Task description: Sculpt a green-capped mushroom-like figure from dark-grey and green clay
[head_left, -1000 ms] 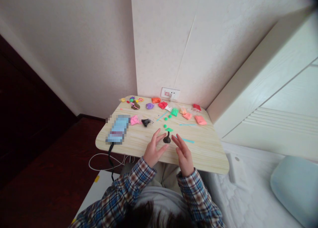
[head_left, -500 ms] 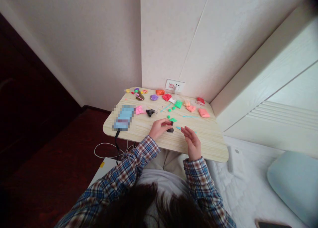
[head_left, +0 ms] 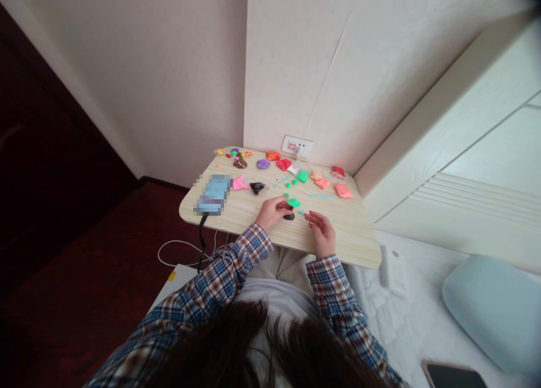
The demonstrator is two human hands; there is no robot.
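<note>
On the surface's near side point(head_left: 355, 239), the left hand point(head_left: 271, 212) pinches the green-topped clay model point(head_left: 293, 203), best done lightly; I can't tell whether the curled right hand point(head_left: 323, 233) grips the blue stick point(head_left: 300, 212).

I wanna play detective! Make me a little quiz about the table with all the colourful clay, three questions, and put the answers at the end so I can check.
1. Pick one: which thing are the fingers of the left hand on?
A) the purple clay
B) the dark piece with the green top
C) the orange clay

2. True or false: the black clay lies nearer the left hand than the bright pink clay does.

3. Count: how many green balls lie in the little group just beyond the dark piece with the green top?

Key: 1. B; 2. True; 3. Three
</note>
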